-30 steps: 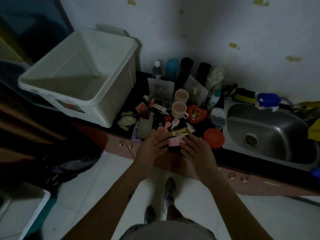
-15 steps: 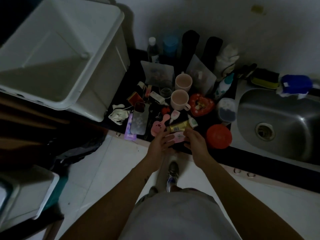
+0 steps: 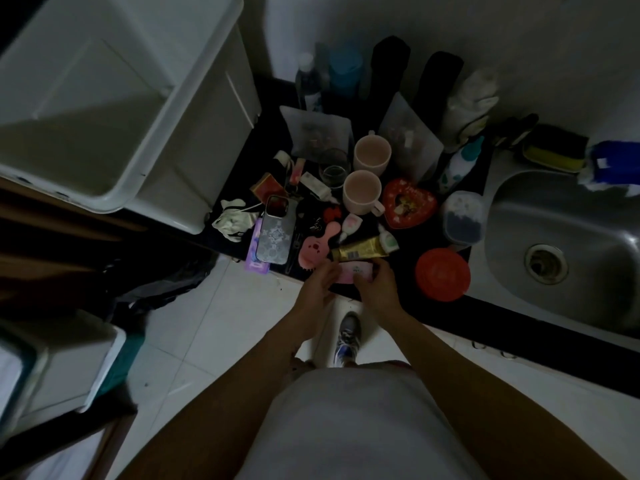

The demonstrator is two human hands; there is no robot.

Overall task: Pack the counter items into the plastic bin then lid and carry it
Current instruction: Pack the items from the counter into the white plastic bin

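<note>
Currently, both hands are positioned at the front edge of the dark counter (image 3: 412,247), where they meet over a small pink packet (image 3: 356,271); the right hand (image 3: 377,289) is placed on the packet's right end with its fingers curled over it, so that the packet is gripped on that side; the left hand (image 3: 317,289) is set against the packet's left end with its fingertips touching it, but whether the packet is pinched there cannot be told in the dim light; the packet is located at the counter's front edge, just in front of a gold tube (image 3: 360,249), which is laid flat; a pink brush (image 3: 313,249) is found just left of the tube, and a phone in a patterned case (image 3: 277,233) is laid beside the brush; two pink mugs (image 3: 363,192) are stood upright behind these, with a red heart-shaped tin (image 3: 408,202) to their right; a round red lid (image 3: 443,273) is laid near the right hand; the white plastic bin (image 3: 194,150) is stood at the counter's left end, open at the top and well apart from both hands; a steel sink (image 3: 561,209) is set into the counter at the right
</note>
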